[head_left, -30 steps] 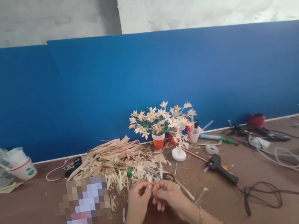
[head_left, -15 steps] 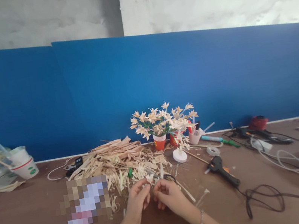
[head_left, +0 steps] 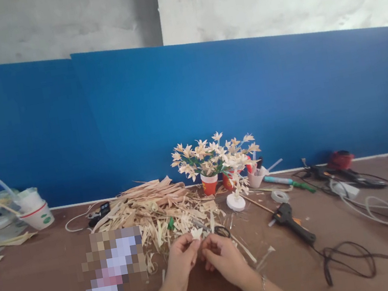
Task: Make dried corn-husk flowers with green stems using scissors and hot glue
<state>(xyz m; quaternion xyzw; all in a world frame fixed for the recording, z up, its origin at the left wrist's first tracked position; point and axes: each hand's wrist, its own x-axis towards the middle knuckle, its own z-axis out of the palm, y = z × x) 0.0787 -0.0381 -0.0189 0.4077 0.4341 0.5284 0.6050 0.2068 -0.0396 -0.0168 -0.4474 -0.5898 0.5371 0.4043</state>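
The left hand point(head_left: 183, 261) is pinched, thumb and forefinger closed on a small white flower point(head_left: 196, 233). The flower is raised over the bench point(head_left: 69, 270), petals up, at the near edge of the straw pile. The right hand point(head_left: 222, 257) is just beside it, fingers curled and thumb near the forefinger; whether it grips anything cannot be determined.

Layout, left to right: a white cup point(head_left: 38, 218) holds a stick. Next is a pixelated item point(head_left: 113, 273), not identifiable, then the straw pile point(head_left: 155, 204). A red cup point(head_left: 210, 186) carries a flower bunch point(head_left: 201, 153). The scissors point(head_left: 222, 231) lie just beyond the right hand. Further right are a white base point(head_left: 236, 203), a tape roll point(head_left: 280, 196) and a glue gun point(head_left: 292, 223) with black cable point(head_left: 344, 244).
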